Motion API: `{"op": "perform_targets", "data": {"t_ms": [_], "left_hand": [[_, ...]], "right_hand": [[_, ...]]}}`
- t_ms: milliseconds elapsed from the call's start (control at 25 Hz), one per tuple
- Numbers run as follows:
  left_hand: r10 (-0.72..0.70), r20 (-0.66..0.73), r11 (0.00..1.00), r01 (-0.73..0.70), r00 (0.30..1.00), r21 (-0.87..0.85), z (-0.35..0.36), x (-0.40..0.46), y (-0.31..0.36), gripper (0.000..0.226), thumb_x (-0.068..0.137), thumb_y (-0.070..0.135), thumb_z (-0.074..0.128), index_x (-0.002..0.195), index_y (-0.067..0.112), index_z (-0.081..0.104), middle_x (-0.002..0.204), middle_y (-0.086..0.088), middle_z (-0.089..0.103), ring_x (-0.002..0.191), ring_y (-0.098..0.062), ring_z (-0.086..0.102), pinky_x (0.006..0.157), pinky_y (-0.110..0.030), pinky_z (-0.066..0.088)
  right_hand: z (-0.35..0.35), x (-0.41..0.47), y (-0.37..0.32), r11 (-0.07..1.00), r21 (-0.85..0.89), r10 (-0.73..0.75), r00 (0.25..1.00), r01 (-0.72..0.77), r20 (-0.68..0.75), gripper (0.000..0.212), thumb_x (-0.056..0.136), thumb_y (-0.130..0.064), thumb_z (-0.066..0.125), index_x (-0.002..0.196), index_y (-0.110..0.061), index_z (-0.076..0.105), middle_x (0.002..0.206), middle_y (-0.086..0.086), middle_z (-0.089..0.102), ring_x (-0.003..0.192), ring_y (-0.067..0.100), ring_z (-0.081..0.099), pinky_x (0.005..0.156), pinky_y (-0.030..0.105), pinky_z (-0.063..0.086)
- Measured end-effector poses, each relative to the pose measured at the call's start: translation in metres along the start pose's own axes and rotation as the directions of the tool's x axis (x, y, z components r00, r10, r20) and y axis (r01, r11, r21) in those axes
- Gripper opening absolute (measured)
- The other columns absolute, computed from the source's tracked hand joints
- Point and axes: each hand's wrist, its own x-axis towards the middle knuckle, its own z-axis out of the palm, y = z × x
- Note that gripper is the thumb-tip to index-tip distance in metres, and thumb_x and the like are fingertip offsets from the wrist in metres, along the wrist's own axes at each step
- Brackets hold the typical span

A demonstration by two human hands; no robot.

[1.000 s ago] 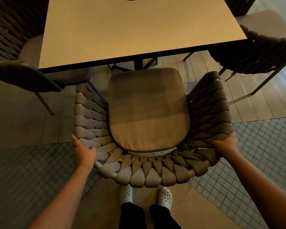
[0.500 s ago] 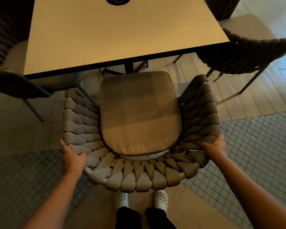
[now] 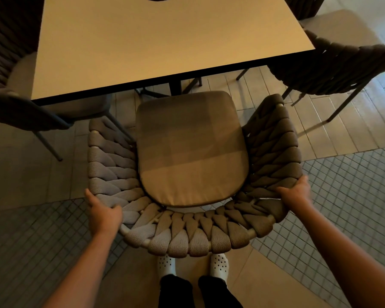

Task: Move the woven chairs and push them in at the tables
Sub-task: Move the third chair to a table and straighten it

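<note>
Head view: chair [image 3: 193, 236] sits right in front of me, seat cushion [image 3: 191, 150] facing the table [image 3: 165, 38], front edge of the cushion just short of the table edge, not tucked under yet. I have both hands on the curved woven back rim. Left hand [image 3: 102, 212] has its fingers curled over the rim at the left rear corner, right hand [image 3: 296, 192] wraps the rim at the right rear corner. Holding it wide at both corners likely keeps the chair straight while I push it forward. My guess: mid-push, chair needs to go further under. Table leg [image 3: 175, 86] stands dead ahead of the seat, could stop it. Two more chairs flank the table, one left [image 3: 20, 114], one right [image 3: 333, 65]. White shoes [image 3: 166, 264] show under the chair back. Floor [image 3: 351, 196] is small mosaic tile near me, long pale tiles by the table. Light is dim, warm.
</note>
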Motion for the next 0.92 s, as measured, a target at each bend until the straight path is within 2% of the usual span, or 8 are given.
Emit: {"op": "perform_targets", "data": {"t_ms": [120, 280, 360, 560, 840, 920], "left_hand": [[0.000, 0.001, 1.000, 0.000, 1.000, 0.018, -0.0001, 0.0001, 0.0015, 0.089, 0.084, 0.007, 0.058, 0.150, 0.023, 0.000, 0.143, -0.027, 0.035, 0.113, -0.049, 0.049, 0.080, -0.054, 0.046], [0.002, -0.004, 1.000, -0.002, 1.000, 0.023, 0.0004, 0.0002, 0.0043, 0.088, 0.085, 0.006, 0.058, 0.150, 0.022, 0.001, 0.143, -0.027, 0.036, 0.108, -0.049, 0.052, 0.071, -0.049, 0.045], [-0.008, -0.009, 1.000, 0.008, 1.000, 0.023, 0.0000, -0.0013, 0.0053, 0.088, 0.085, 0.006, 0.058, 0.150, 0.022, 0.001, 0.142, -0.028, 0.037, 0.107, -0.049, 0.052, 0.069, -0.047, 0.044], [-0.012, -0.029, 1.000, 0.012, 0.999, 0.009, 0.0002, -0.0006, 0.0063, 0.086, 0.084, 0.005, 0.057, 0.150, 0.019, 0.003, 0.135, -0.030, 0.043, 0.109, -0.049, 0.051, 0.078, -0.053, 0.045], [-0.010, -0.041, 1.000, 0.010, 0.999, -0.001, 0.0004, -0.0009, 0.0072, 0.087, 0.084, 0.006, 0.058, 0.150, 0.019, 0.003, 0.134, -0.031, 0.045, 0.111, -0.049, 0.051, 0.078, -0.053, 0.045], [-0.015, -0.037, 1.000, 0.014, 0.999, -0.011, 0.0004, -0.0010, 0.0069, 0.087, 0.085, 0.007, 0.058, 0.150, 0.020, 0.002, 0.134, -0.030, 0.045, 0.109, -0.049, 0.052, 0.073, -0.049, 0.044]], "right_hand": [[0.0013, -0.0002, 0.0009, 0.999, -0.032, -0.003, 1.000, 0.002, -0.018, 0.071, 0.074, -0.015, 0.074, 0.130, -0.019, 0.031, 0.121, 0.020, 0.051, 0.104, 0.038, 0.056, 0.067, 0.041, 0.049], [0.0017, 0.0001, 0.0014, 0.997, -0.073, -0.018, 0.999, 0.016, -0.032, 0.070, 0.074, -0.017, 0.073, 0.129, -0.019, 0.031, 0.118, 0.020, 0.051, 0.099, 0.035, 0.057, 0.062, 0.038, 0.048], [0.0020, 0.0001, 0.0019, 0.997, -0.074, -0.021, 0.999, 0.019, -0.031, 0.071, 0.075, -0.016, 0.073, 0.131, -0.019, 0.030, 0.120, 0.020, 0.050, 0.099, 0.036, 0.057, 0.063, 0.038, 0.048], [0.0020, 0.0001, 0.0010, 1.000, -0.020, -0.001, 1.000, 0.001, -0.007, 0.072, 0.075, -0.012, 0.072, 0.132, -0.019, 0.029, 0.124, 0.021, 0.048, 0.107, 0.038, 0.055, 0.067, 0.039, 0.049], [0.0004, -0.0032, -0.0021, 0.999, -0.030, -0.011, 1.000, 0.011, 0.006, 0.068, 0.073, -0.016, 0.074, 0.127, -0.018, 0.032, 0.119, 0.020, 0.050, 0.101, 0.037, 0.057, 0.069, 0.042, 0.051], [0.0011, -0.0033, -0.0019, 0.999, -0.030, -0.013, 1.000, 0.013, -0.001, 0.066, 0.074, -0.015, 0.074, 0.127, -0.017, 0.033, 0.120, 0.020, 0.050, 0.102, 0.037, 0.056, 0.071, 0.043, 0.051]]}}
